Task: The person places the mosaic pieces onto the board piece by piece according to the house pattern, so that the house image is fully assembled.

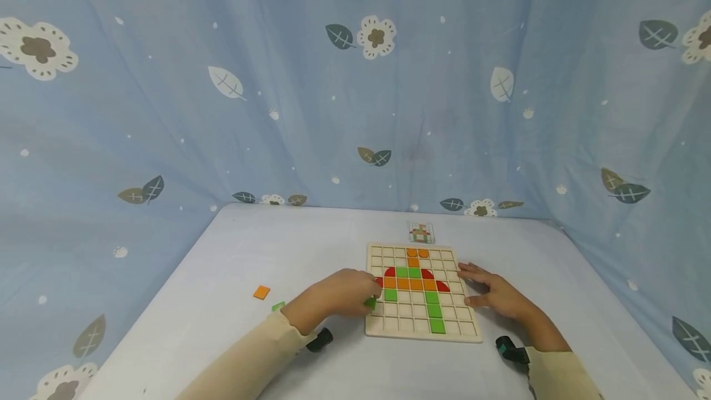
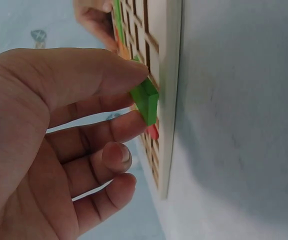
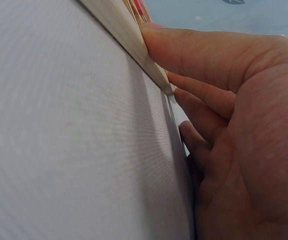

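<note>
My left hand (image 1: 347, 292) pinches a green square tile (image 2: 148, 100) between thumb and index finger, over the left part of a wooden grid board (image 1: 408, 327). The tile is tilted in the left wrist view. Against the board's right edge rests my right hand (image 1: 497, 294), its thumb (image 3: 194, 52) and fingers touching the rim and holding nothing. On the board, orange tiles (image 1: 403, 284), green tiles (image 1: 434, 312) and rounded red tiles (image 1: 442, 286) form a pattern. Two round orange pieces (image 1: 423, 253) lie near its top. My left hand partly hides the left red piece.
Behind the board lies a small pattern card (image 1: 421, 233). A loose orange tile (image 1: 261, 292) and a green tile (image 1: 278, 306) lie on the white table (image 1: 222, 264), left of the board. A blue patterned curtain (image 1: 305, 110) surrounds the table.
</note>
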Action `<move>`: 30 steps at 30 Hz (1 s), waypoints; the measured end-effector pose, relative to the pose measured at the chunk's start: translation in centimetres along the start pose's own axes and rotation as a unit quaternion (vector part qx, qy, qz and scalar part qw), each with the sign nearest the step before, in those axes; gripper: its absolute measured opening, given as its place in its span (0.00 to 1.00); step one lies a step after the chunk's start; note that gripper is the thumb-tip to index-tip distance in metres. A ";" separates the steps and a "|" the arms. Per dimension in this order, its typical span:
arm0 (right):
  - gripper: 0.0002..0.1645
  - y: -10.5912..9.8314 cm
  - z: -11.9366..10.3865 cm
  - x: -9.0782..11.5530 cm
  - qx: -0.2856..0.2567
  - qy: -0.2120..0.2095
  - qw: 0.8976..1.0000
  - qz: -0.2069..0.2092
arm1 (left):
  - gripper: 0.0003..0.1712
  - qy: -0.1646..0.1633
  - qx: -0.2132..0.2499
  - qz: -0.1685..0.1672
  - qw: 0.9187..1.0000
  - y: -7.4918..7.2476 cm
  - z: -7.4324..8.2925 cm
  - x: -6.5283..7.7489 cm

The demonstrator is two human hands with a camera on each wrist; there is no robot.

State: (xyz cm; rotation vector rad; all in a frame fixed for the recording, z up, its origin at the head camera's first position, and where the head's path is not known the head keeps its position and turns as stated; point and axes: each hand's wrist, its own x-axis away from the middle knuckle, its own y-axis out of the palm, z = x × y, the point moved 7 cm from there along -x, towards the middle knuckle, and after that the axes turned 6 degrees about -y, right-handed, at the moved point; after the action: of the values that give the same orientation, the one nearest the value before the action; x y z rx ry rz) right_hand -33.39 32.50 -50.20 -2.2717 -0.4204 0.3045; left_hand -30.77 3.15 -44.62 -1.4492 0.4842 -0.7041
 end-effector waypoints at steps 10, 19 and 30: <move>0.42 0.0 -0.2 0.2 -0.006 -0.010 1.000 -0.004 | 0.07 0.023 -0.029 0.005 0.999 0.3 0.9 -0.6; 0.42 -0.2 -0.2 -0.1 0.002 -0.004 1.000 0.001 | 0.06 0.029 -0.030 0.005 0.999 0.1 1.5 -1.1; 0.42 -0.1 -0.1 -0.1 0.003 -0.009 1.000 0.002 | 0.05 0.046 -0.025 0.004 0.999 0.0 2.8 -1.8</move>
State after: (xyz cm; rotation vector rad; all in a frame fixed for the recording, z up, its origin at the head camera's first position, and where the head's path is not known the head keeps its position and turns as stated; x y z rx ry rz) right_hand -33.42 32.46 -50.08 -2.2657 -0.4226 0.3273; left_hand -30.08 6.42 -44.57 -1.4655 0.5822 -0.7598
